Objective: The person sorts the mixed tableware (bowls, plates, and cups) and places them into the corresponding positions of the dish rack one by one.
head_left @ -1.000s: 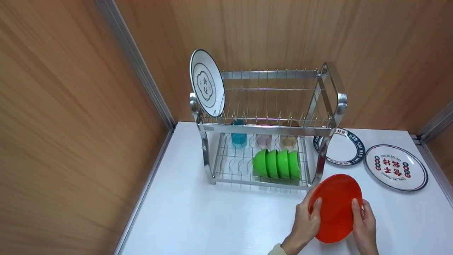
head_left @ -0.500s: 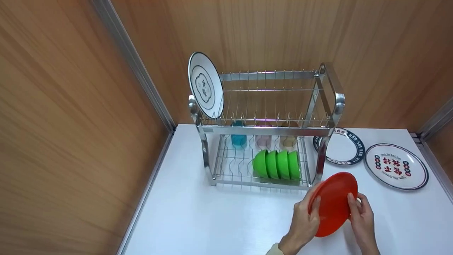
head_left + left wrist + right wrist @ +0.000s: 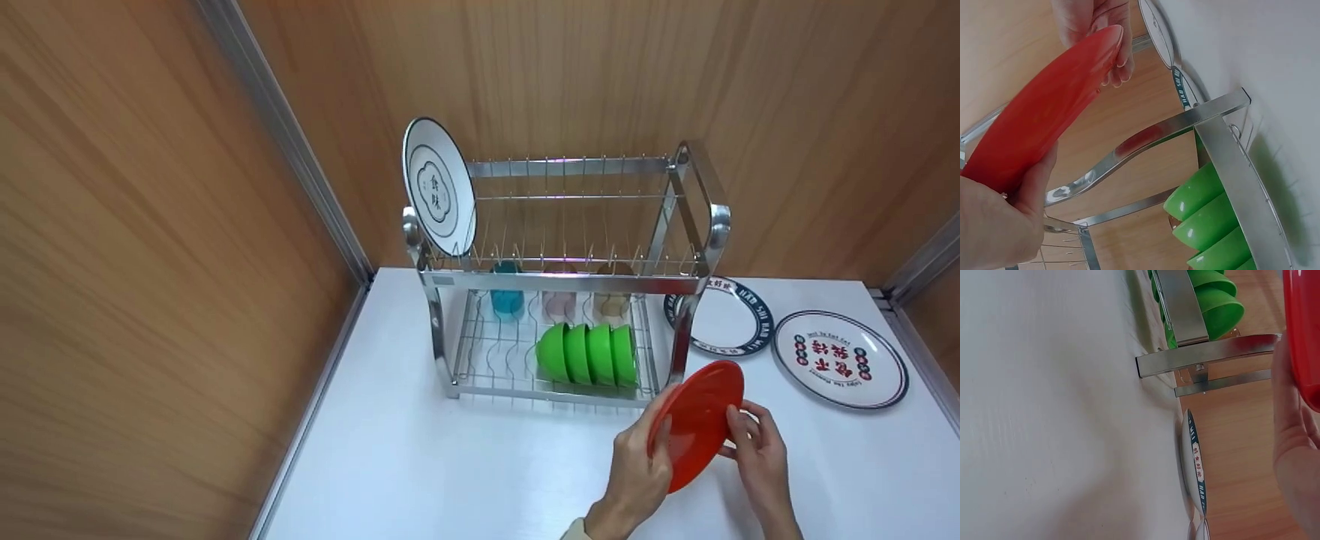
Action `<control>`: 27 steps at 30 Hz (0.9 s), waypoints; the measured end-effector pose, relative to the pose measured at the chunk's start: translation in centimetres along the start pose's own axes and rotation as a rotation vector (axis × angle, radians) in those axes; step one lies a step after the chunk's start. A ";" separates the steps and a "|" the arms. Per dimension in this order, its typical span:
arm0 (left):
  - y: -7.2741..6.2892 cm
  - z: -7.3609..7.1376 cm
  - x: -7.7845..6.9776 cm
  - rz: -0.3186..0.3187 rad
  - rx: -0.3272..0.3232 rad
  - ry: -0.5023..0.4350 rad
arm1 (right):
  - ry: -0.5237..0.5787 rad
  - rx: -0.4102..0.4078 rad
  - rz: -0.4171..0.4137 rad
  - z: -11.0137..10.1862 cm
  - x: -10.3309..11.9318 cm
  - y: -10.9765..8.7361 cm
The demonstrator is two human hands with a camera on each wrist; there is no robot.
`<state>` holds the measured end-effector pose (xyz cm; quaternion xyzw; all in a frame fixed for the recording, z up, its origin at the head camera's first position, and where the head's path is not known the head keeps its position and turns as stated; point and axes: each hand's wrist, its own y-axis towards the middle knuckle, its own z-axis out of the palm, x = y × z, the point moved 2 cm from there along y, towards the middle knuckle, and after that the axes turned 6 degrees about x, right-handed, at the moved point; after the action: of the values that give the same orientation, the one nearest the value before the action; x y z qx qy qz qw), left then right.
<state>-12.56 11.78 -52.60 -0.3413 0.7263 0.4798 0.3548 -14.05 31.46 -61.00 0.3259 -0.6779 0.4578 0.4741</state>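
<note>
In the head view a red plate is held tilted, nearly on edge, above the table at the lower right. My left hand grips its left rim, thumb on the inner face and fingers behind. My right hand pinches the right rim between thumb and fingers. The left wrist view shows the red plate from the side, my left hand at its lower end and my right hand at its far end. In the right wrist view only part of the plate shows.
A two-tier metal dish rack stands behind the hands. It bears a white plate upright, several green bowls and cups, one a blue cup. Right of it lie a blue-rimmed plate and a plate with red characters.
The red plate has turned from facing the camera to more edge-on and shifted slightly up and left. Both hands have moved a little left with it, and the right fingers have shifted along the rim.
</note>
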 end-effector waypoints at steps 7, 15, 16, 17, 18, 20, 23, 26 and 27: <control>0.3 -1.3 -0.1 0.066 -0.057 0.082 | 0.085 0.010 -0.100 0.9 0.5 0.5; 0.4 -2.9 -0.4 0.103 -0.117 0.121 | 0.037 0.091 -0.219 1.8 1.3 0.8; 0.4 -3.1 -0.5 0.111 -0.121 0.123 | 0.022 0.100 -0.220 1.9 1.5 0.9; 0.4 -3.3 -0.6 0.119 -0.126 0.125 | 0.003 0.112 -0.219 2.0 1.6 1.0; 0.5 -3.4 -0.7 0.127 -0.130 0.128 | -0.011 0.126 -0.218 2.2 1.8 1.1; 0.5 -3.7 -1.0 0.142 -0.138 0.134 | -0.037 0.155 -0.219 2.4 2.2 1.3; 0.5 -4.2 -1.2 0.155 -0.152 0.140 | -0.072 0.211 -0.237 2.8 2.6 1.6; 0.4 -4.6 -1.4 0.165 -0.167 0.141 | -0.082 0.274 -0.262 3.4 3.0 1.7; 0.4 -4.8 -1.5 0.171 -0.170 0.142 | -0.079 0.295 -0.272 3.6 3.1 1.7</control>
<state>-13.03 7.64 -49.80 -0.3400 0.7326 0.5428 0.2303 -17.81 28.75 -59.10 0.4983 -0.5713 0.4706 0.4515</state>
